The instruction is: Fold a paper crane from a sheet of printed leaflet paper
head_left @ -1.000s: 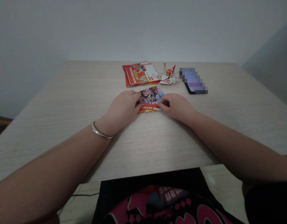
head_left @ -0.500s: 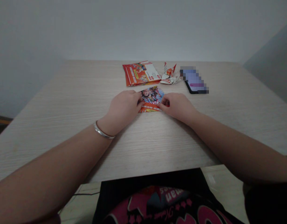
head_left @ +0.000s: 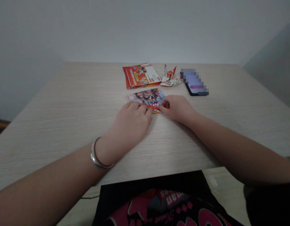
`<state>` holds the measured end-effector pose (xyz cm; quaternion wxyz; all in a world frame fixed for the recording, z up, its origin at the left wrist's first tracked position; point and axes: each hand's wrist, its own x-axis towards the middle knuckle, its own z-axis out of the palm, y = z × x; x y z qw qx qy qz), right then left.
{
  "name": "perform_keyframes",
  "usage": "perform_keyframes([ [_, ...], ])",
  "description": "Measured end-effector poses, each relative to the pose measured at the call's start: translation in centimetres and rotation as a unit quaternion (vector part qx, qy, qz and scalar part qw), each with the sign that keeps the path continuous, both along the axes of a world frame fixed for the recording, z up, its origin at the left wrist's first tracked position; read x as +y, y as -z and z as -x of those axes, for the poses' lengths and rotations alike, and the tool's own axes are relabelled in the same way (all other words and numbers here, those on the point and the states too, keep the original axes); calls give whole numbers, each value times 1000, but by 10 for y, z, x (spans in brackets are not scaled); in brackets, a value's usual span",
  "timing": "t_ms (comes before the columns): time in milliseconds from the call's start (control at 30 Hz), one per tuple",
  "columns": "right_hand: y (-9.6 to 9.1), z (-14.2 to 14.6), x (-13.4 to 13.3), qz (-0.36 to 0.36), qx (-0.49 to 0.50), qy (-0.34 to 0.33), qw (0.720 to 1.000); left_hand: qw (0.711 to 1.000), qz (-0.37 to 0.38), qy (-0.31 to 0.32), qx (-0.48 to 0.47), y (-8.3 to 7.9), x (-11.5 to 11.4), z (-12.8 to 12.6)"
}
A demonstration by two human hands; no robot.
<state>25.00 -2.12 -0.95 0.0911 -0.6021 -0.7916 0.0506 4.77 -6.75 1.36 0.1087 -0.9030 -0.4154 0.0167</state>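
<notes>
A printed paper leaflet (head_left: pixel 148 96), with a photo of people above an orange band, lies on the table in front of me. My left hand (head_left: pixel 133 121) rests palm down over its lower left edge, fingers lying flat on the paper; a silver bangle circles that wrist. At the right edge, my right hand (head_left: pixel 175 106) pinches the leaflet between thumb and curled forefinger. The fingers of my left hand hide part of the orange band.
Beyond the leaflet lies a stack of orange and white leaflets (head_left: pixel 141 77). Beside it stands a folded paper figure (head_left: pixel 170 77) with pointed tips. A black-edged phone (head_left: pixel 194 82), its screen blurred out, lies to the right. The pale wooden table (head_left: pixel 72 103) meets a wall behind.
My left hand has let go of the leaflet's left edge and moved down onto its lower part, uncovering more of the photo. My right hand keeps its pinch in nearly the same place.
</notes>
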Motion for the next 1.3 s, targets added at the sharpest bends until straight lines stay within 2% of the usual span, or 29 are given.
perform_keyframes([
  [100,-2,2,1,12,-1,-3,1000,1000,24,-6,5,6,-4,-4],
  [267,-2,2,2,17,-6,8,1000,1000,20,-5,15,13,-4,-2],
  [600,7,2,2,11,37,9,999,999,45,-6,-9,12,-2,-1],
  [667,11,-2,4,-6,75,12,997,999,52,4,-13,12,-1,-1],
  [800,15,-16,12,-91,130,25,987,998,53,29,-20,16,1,1],
  [867,15,-22,15,-92,155,43,983,998,48,36,-31,17,1,2],
  [967,16,-25,17,-48,243,65,967,998,39,37,-42,18,0,3],
  [1100,18,-25,18,-1,367,69,928,998,31,34,-45,19,-1,3],
  [1300,19,-26,23,42,458,35,887,998,44,27,-44,18,-1,2],
])
